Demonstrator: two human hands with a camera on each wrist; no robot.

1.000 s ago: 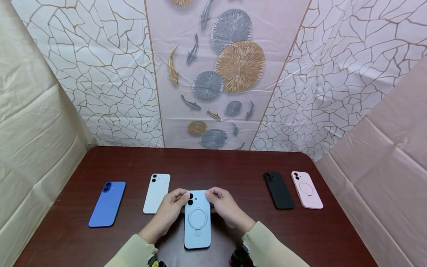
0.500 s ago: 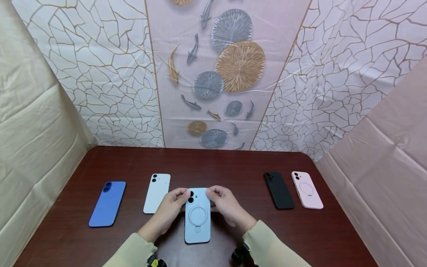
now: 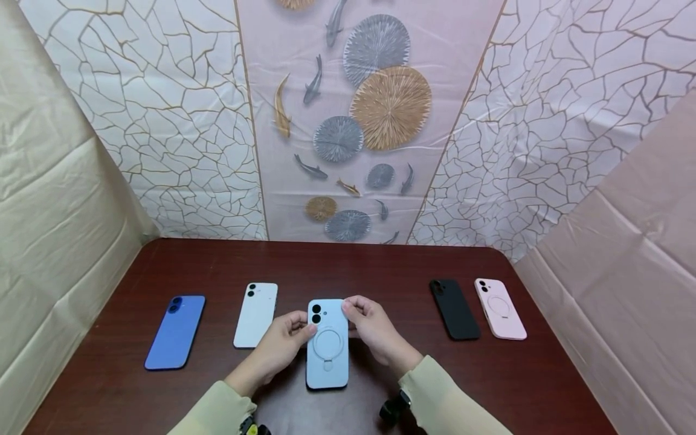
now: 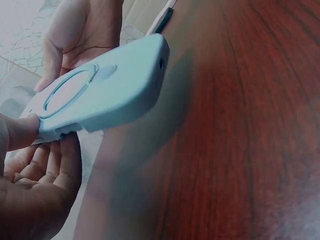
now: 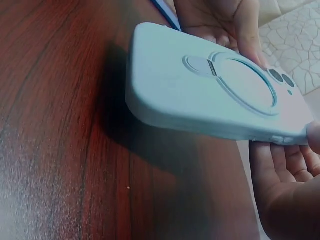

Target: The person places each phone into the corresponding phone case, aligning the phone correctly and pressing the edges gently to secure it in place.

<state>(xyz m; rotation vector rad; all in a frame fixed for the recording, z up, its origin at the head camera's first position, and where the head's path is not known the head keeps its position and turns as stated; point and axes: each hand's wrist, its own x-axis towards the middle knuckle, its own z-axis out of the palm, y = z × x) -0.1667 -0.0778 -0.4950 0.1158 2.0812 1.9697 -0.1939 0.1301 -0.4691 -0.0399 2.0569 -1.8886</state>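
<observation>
A phone in a light blue case [image 3: 327, 368] is held up off the table between both hands, its back with two lenses and a ring facing up. My left hand [image 3: 277, 347] pinches its left edge, thumb on the back beside the ring and fingers underneath. At the upper right corner my right hand [image 3: 377, 332] grips it, thumb on top. In the left wrist view the case [image 4: 130, 80] hangs above the wood, its lower end nearest the camera. The right wrist view shows the ring and small tab on the case [image 5: 170, 85]; the screen side is hidden.
On the dark red table [image 3: 353, 266] lie a blue phone [image 3: 175, 332] and a white phone [image 3: 255, 315] at the left. A black phone or case [image 3: 455, 311] and a pink case with a ring [image 3: 500, 309] lie at the right. Fabric walls enclose the table.
The light blue cased phone has moved up and slightly right in the head view. My left thumb has slid down from the lens corner to the left edge beside the ring.
</observation>
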